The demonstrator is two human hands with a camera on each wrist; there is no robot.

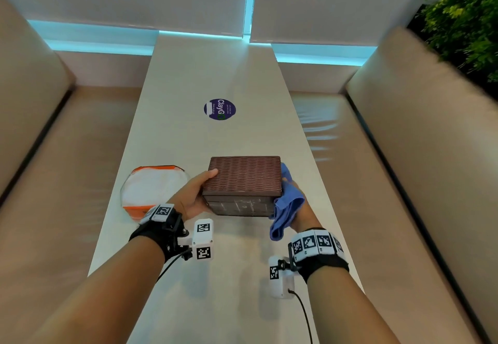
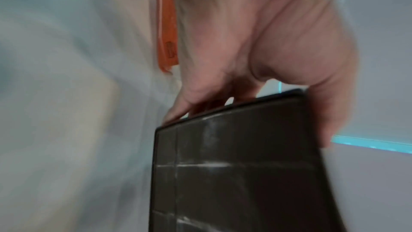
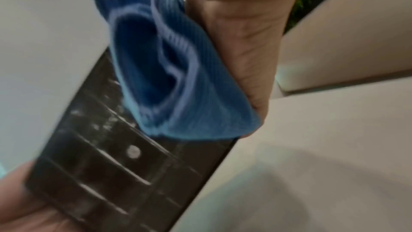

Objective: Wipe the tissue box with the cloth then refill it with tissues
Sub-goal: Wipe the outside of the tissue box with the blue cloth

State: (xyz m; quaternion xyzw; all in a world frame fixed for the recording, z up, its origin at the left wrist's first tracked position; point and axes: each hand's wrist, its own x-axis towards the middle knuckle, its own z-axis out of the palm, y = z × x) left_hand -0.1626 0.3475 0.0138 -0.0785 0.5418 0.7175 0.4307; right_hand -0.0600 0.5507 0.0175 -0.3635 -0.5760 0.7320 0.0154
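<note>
Hands (image 1: 192,195) gripping tissue box (image 1: 244,179), cloth (image 1: 287,204)

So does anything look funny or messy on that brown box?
Yes. The tissue box is held off the table, tipped, and its dark near face shows whitish smudges and streaks. The left hand grips it; the right hand holds the blue cloth.

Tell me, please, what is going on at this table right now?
A person is cleaning a brown woven tissue box, held up over the long white table. The left hand grips the box at its left end, thumb on top. The right hand holds a blue cloth against the box's right end. An orange and white pack of tissues lies on the table to the left, untouched, so the refill has not yet begun.
</note>
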